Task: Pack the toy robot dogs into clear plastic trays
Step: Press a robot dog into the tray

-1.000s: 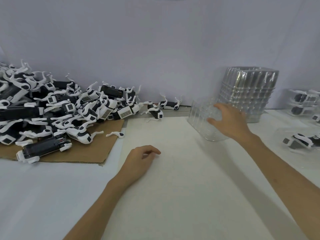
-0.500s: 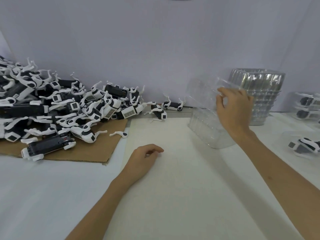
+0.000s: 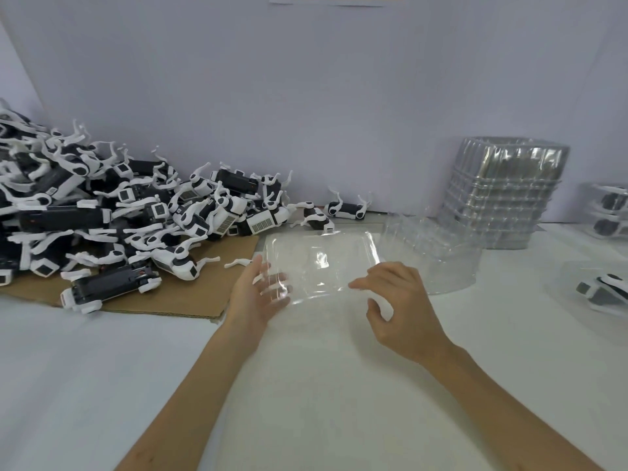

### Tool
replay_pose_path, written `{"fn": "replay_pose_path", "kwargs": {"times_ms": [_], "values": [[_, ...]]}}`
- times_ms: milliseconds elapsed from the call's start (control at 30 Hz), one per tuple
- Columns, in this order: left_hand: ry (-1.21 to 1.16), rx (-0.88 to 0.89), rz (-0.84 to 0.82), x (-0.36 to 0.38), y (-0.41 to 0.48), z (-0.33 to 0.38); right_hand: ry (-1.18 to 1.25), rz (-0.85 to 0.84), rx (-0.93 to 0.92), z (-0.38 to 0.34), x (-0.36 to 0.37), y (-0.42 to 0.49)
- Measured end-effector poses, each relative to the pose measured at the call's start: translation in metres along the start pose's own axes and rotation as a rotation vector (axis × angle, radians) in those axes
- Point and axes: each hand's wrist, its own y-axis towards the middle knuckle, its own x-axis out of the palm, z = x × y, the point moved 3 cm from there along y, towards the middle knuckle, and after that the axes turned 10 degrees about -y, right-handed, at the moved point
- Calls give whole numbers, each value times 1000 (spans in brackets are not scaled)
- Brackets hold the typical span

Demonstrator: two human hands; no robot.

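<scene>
1 clear tray (image 3: 323,263) sits mid-table (image 3: 323,385), near the piled toy robot dogs (image 3: 136,219), left hand (image 3: 253,297) fingers spread straight at its edge, right hand (image 3: 401,307) fingers loosely curled, gripping nothing; recommend settling it flat, cavities up, before loading.

Toy dog pile (image 3: 119,215) on cardboard (image 3: 176,297) at left, clear tray (image 3: 323,263) centre, tray stack (image 3: 503,195) behind at right
</scene>
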Motion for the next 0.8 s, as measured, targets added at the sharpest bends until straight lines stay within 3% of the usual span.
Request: {"fn": "replay_pose_path", "kwargs": {"times_ms": [100,300,400,500,567,633,700,800], "values": [[45,43,30,2,0,5,0,31,14,3,0,1],[116,54,-90,10,-9,4,8,125,111,9,-3,0],[296,109,-183,14,-11,0,103,121,305,16,-3,0],[613,294,-260,17,-13,-5,352,77,612,26,-1,-1],[822,422,-275,17,-13,-12,521,-29,767,33,3,-3],[920,480,-300,16,-10,-17,607,-152,802,34,7,-4],[909,490,-330,17,-9,-19,594,-187,791,34,6,-4],[729,543,-188,15,-10,-11,644,-128,785,34,3,0]]}}
